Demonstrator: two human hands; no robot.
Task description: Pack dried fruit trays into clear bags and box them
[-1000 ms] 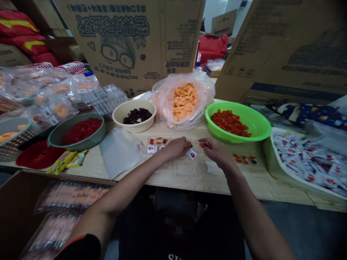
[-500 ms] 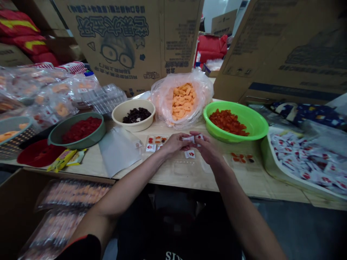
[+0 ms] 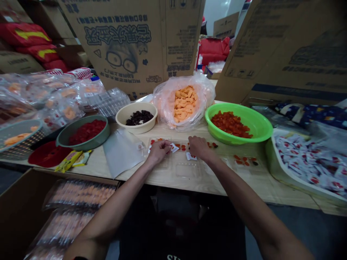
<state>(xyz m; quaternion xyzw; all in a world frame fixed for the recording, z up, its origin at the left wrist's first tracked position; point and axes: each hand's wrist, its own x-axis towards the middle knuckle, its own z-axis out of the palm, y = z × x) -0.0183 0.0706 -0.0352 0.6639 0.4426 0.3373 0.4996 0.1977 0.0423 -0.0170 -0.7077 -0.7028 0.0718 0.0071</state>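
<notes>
My left hand (image 3: 159, 151) pinches a small white sachet with a red print (image 3: 174, 147) between thumb and fingertips. It hovers over a clear plastic tray holding red, orange and dark pieces. Fingers bent downward, my right hand (image 3: 199, 147) is over the back row of trays, beside some orange-red pieces (image 3: 183, 147); its fingertips are hidden, so what they hold does not show. Just below it lies another white sachet (image 3: 191, 156). A bare clear tray (image 3: 187, 169) sits nearer me. To the right, one more clear tray (image 3: 245, 161) contains orange and dark pieces.
Behind the trays stand a cream bowl of dark pieces (image 3: 121, 119), a plastic bag of orange pieces (image 3: 162, 108) and a green basin (image 3: 261, 124). A tub of sachets (image 3: 271, 159) is at right. Left are a grey-green bowl (image 3: 63, 139) and yellow packets (image 3: 66, 161). Cardboard boxes (image 3: 179, 47) rise behind.
My hands, together over the middle before, have moved apart. The left went left with a sachet; the right is now lowered over the back trays. The view has shifted slightly.
</notes>
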